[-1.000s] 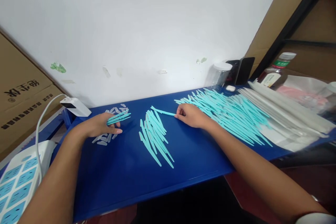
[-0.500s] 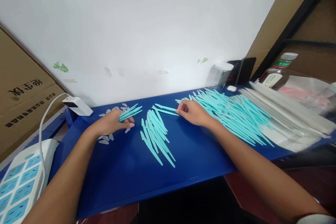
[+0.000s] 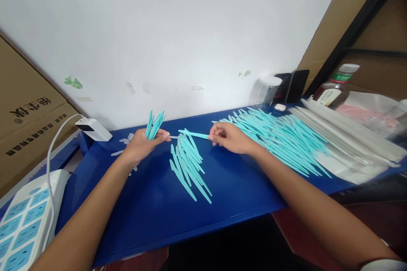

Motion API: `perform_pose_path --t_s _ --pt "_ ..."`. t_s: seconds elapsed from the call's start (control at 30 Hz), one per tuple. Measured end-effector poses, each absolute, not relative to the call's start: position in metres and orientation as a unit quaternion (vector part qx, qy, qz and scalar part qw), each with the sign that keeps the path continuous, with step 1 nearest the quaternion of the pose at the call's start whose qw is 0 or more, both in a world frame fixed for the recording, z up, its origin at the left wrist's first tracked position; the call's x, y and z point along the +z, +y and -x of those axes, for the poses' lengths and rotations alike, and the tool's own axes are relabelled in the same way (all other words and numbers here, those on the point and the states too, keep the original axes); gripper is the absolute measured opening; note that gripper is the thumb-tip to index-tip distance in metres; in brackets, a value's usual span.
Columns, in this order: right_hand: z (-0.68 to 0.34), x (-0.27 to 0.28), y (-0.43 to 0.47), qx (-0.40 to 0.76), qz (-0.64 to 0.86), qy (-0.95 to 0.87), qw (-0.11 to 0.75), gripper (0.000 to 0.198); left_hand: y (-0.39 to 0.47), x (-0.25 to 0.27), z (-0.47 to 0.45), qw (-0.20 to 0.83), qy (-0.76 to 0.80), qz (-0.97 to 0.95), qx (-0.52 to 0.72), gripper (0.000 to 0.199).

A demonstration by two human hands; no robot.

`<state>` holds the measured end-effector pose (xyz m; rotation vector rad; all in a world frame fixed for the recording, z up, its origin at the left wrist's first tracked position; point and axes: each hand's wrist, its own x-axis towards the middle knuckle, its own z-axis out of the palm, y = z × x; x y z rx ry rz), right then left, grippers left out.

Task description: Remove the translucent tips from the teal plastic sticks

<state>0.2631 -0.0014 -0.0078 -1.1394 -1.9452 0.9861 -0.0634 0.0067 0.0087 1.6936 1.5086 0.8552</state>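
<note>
Right fingers (image 3: 216,138) pinch one turquoise stick (image 3: 199,135), apparently at its end.

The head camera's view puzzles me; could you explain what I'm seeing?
No robot here: the left hand and right hand are one person's bare hands. The camera sits on that person's head, looking forward and down. On the blue table lie a smaller pile and a larger pile of slim turquoise sticks, plus little translucent whitish pieces near the left forearm. The left hand holds a bunch of turquoise sticks and a thin translucent strip; the fingers of the right hand pinch a turquoise stick.
</note>
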Motion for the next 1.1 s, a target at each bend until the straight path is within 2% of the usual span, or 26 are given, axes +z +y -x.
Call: perform_pose_path --t_s 0.27,0.83,1.1 --pt "-0.2633 -0.0062 -0.0031 0.383 0.428 -0.749 0.331 0.020 0.0075 0.0056 0.0629 0.422 0.572 -0.608 0.355 0.051" --pt "-0.2675 -0.0037 -0.0012 0.377 0.434 -0.739 0.351 0.020 0.0031 0.0097 0.0563 0.436 0.557 -0.598 0.376 0.047" --pt "-0.2669 0.0021 -0.0035 0.416 0.429 -0.720 0.352 0.020 0.0065 0.0047 0.0626 0.403 0.573 -0.590 0.402 0.048"
